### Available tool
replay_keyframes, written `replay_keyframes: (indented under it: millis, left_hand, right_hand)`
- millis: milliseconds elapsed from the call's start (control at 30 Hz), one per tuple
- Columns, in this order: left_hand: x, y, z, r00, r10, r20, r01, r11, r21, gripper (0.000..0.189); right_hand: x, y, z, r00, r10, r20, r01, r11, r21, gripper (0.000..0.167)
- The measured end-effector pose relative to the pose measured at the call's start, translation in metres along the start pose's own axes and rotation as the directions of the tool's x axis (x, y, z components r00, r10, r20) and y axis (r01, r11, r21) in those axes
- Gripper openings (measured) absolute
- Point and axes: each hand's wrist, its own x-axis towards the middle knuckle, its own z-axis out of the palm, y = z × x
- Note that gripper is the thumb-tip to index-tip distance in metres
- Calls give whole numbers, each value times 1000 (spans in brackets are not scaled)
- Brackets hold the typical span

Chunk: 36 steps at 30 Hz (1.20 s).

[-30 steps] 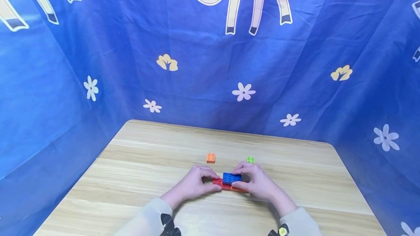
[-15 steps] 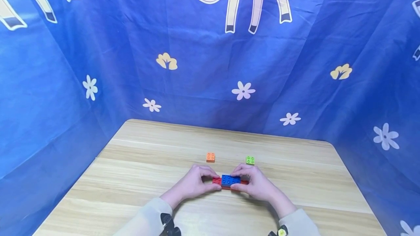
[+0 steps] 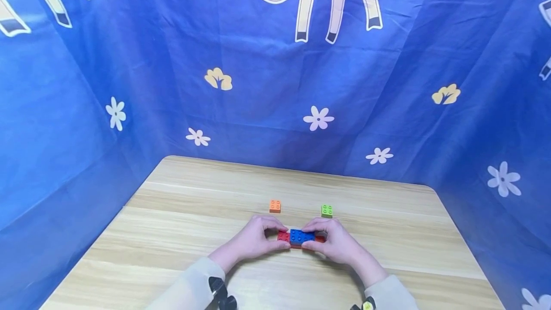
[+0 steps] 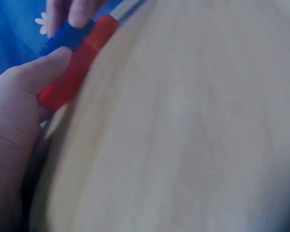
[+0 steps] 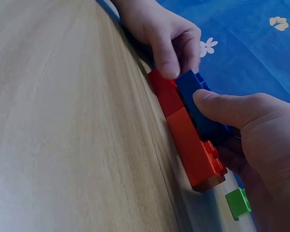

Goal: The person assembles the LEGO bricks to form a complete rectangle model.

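The left hand (image 3: 251,241) pinches the red brick (image 3: 282,237) at nine o'clock, the right hand's fingers hold the blue brick (image 3: 296,237) across it and the orange brick (image 5: 188,147) at three — level, straight-down pressure should seat it best.

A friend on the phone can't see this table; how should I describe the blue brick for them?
On the wooden table, find the right hand, opposite the left hand. It pinches the blue brick over the seam where a red brick meets a long orange brick. This is the only blue brick, raised above both neighbours.
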Motion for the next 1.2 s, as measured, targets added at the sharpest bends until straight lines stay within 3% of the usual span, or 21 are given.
replay_keyframes:
  millis: [133, 300, 600, 867, 1200]
  left_hand:
    - [6, 12, 0, 999, -36, 23, 38, 996, -83, 54]
    - [11, 21, 3, 999, 23, 23, -19, 984, -179, 38]
    - [11, 22, 3, 999, 29, 14, -26, 986, -165, 32]
    - [12, 19, 4, 1000, 24, 12, -22, 987, -158, 32]
    - [14, 17, 4, 997, -56, 51, 64, 982, -176, 37]
  right_hand:
    - [0, -1, 0, 1000, -22, -8, 22, 1000, -10, 30]
    - [1, -2, -2, 1000, -28, -6, 28, 999, -17, 32]
    - [-6, 3, -7, 997, 77, -22, -77, 997, 12, 38]
    - [-8, 8, -3, 996, 56, -65, -55, 998, 23, 34]
    - [-12, 12, 3, 993, 43, -107, -36, 997, 62, 33]
